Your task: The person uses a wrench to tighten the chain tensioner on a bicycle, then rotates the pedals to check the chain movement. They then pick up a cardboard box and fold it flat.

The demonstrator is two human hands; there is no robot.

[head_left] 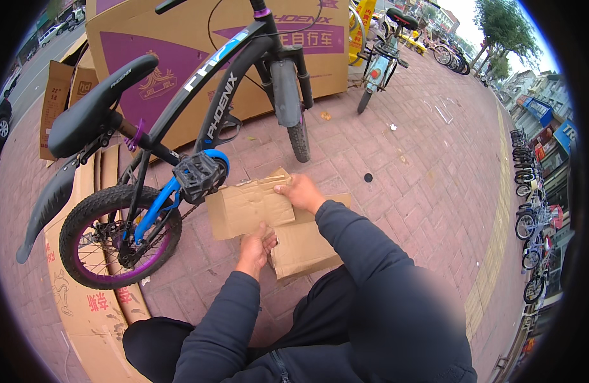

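Both my hands grip a creased piece of brown cardboard (246, 207) in front of me. My left hand (255, 247) is closed on its near edge, with the fingers curled. At its far right corner my right hand (301, 193) pinches it, the thumb lying on top. Under and to the right of this piece is a small cardboard box (306, 246), close to my knees. Whether the piece is a flap of that box or separate, I cannot tell. A black bicycle (208, 118) with a blue chain guard stands just left of my hands, its pedal (198, 175) near the cardboard.
Behind the bicycle stands a large brown and purple carton (333, 70). Flattened cardboard (93, 313) lies under the rear wheel (119, 236). A light blue bicycle (379, 64) is parked farther off on the brick pavement (422, 166). Several bicycles (527, 226) line the shopfronts at right.
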